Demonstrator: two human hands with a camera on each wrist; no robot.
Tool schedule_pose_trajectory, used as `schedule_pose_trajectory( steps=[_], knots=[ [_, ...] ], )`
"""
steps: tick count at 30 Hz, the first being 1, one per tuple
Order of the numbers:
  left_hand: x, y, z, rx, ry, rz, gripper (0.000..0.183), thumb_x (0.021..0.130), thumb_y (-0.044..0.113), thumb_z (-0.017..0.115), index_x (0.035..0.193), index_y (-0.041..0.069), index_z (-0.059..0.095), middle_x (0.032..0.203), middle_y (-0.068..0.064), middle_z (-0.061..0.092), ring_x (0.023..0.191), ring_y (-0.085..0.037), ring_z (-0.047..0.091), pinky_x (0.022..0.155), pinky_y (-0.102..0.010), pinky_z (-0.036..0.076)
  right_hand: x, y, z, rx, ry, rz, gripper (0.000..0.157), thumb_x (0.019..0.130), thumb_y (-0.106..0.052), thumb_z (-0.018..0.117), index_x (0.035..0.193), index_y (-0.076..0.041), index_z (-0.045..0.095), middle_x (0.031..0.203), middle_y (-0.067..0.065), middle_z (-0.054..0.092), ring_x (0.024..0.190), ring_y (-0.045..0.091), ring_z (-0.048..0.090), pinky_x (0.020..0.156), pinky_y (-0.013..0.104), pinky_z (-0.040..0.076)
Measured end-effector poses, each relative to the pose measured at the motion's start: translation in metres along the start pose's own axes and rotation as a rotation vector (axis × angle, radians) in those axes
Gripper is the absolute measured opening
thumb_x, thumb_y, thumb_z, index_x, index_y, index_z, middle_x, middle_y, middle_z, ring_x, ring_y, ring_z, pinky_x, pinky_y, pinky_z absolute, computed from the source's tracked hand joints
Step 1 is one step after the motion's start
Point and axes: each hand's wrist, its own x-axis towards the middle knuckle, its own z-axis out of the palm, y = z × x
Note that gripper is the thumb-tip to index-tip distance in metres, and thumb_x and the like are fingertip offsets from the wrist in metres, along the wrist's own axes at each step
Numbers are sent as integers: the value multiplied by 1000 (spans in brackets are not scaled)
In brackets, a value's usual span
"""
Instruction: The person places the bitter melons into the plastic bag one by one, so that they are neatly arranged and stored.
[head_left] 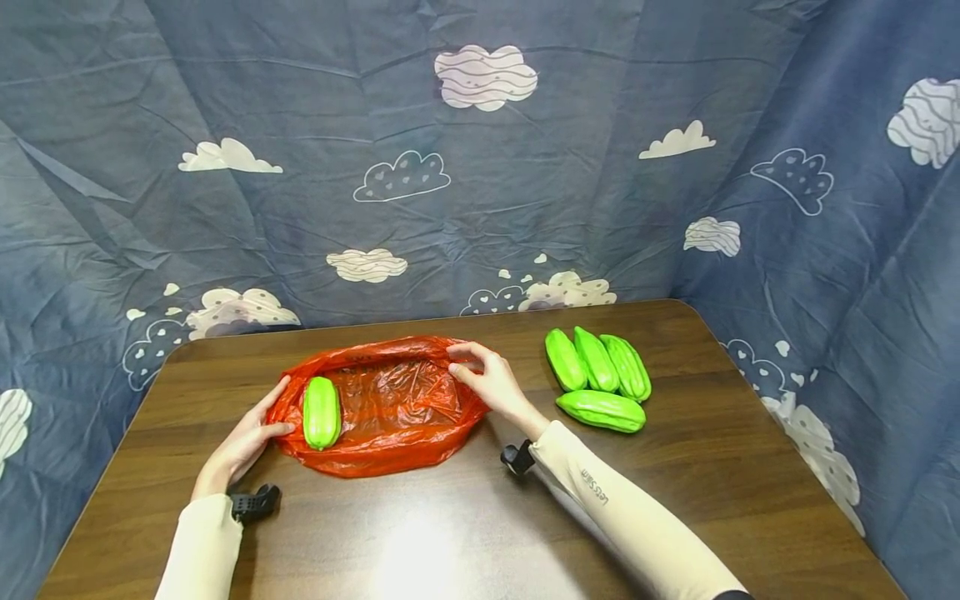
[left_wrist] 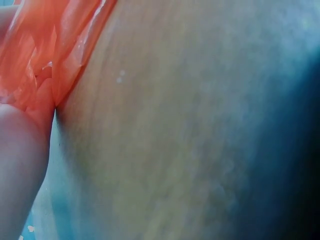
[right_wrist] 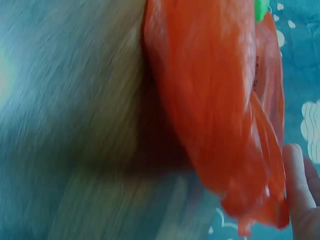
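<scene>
A red plastic bag (head_left: 390,462) lies spread on the table with its mouth facing up. Inside it, at the left end, is one bright green ridged vegetable (head_left: 322,412), like a bitter melon. My left hand (head_left: 243,440) holds the bag's left end, thumb and index finger set apart; in the left wrist view, part of a finger shows through the red film (left_wrist: 70,45). At the bag's right end is my right hand (head_left: 491,385), its fingers extended over the rim. In the right wrist view those fingers (right_wrist: 296,177) lie beside the bag's edge.
Several more green vegetables (head_left: 597,362) lie on the right of the wooden table (head_left: 720,467), with one (head_left: 602,411) crosswise in front of the others. A blue cloud-patterned curtain (head_left: 300,108) hangs behind and beside the table.
</scene>
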Motion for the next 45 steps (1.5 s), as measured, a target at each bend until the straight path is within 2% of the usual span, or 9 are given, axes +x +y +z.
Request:
schedule_pose_trajectory(
  steps=[3, 7, 12, 19, 27, 32, 36, 41, 45],
  knots=[
    [0, -1, 0, 4, -1, 3, 85, 85, -11, 47, 151, 4, -4, 154, -23, -15, 138, -40, -7, 98, -10, 27, -5, -12, -12, 13, -8, 5, 29, 90, 4, 58, 116, 16, 56, 118, 30, 58, 99, 40, 62, 81, 35, 52],
    [-1, -1, 0, 14, 3, -6, 86, 85, -11, 47, 151, 4, -4, 154, -23, -15, 138, -39, -4, 96, -9, 28, -7, -11, -26, 10, 4, 10, 31, 91, 4, 57, 118, 17, 54, 116, 33, 58, 98, 42, 61, 79, 33, 52],
    [-1, -1, 0, 18, 5, -17, 85, 86, -10, 47, 152, 5, -5, 155, -24, -12, 138, -36, 3, 93, -9, 30, -3, 19, -42, -3, 58, 5, 31, 90, 3, 58, 119, 15, 56, 117, 32, 58, 99, 41, 61, 82, 39, 51],
    [-1, -1, 0, 15, 5, -20, 85, 86, -10, 48, 152, 6, -5, 154, -25, -11, 138, -30, 9, 92, -9, 32, -2, 41, -63, 38, 132, 29, 31, 90, 4, 59, 119, 14, 55, 118, 30, 58, 99, 39, 61, 75, 23, 51],
    [-1, -1, 0, 19, 7, -18, 85, 87, -9, 48, 152, 6, -4, 154, -26, -11, 134, -17, 20, 91, -9, 33, -11, 21, -88, 4, 172, 61, 32, 87, 11, 56, 118, 18, 54, 121, 34, 54, 104, 48, 56, 74, 16, 46],
    [0, 0, 0, 22, 11, -22, 85, 87, -9, 48, 152, 6, -4, 154, -25, -11, 136, -25, 16, 91, -9, 33, -16, 13, -101, -43, 201, 100, 32, 89, 10, 55, 120, 17, 53, 121, 34, 54, 105, 46, 56, 74, 15, 46],
    [0, 0, 0, 25, 12, -25, 85, 87, -9, 48, 152, 6, -4, 154, -25, -10, 136, -26, 17, 91, -9, 34, -16, 26, -112, -47, 225, 83, 31, 88, 9, 56, 118, 16, 55, 118, 33, 56, 102, 44, 58, 74, 17, 47],
    [-1, 0, 0, 23, 10, -28, 85, 87, -9, 48, 152, 6, -5, 154, -26, -11, 134, -19, 21, 91, -9, 34, -13, 51, -124, -56, 251, 82, 31, 89, 6, 57, 120, 12, 57, 119, 31, 57, 102, 40, 58, 74, 18, 46],
    [-1, -1, 0, 6, 1, -22, 85, 87, -10, 48, 152, 7, -5, 154, -25, -11, 132, -12, 23, 91, -9, 34, -14, 57, -129, -109, 270, 111, 34, 89, 4, 58, 123, 10, 57, 122, 28, 58, 105, 38, 58, 79, 16, 43]
  ],
)
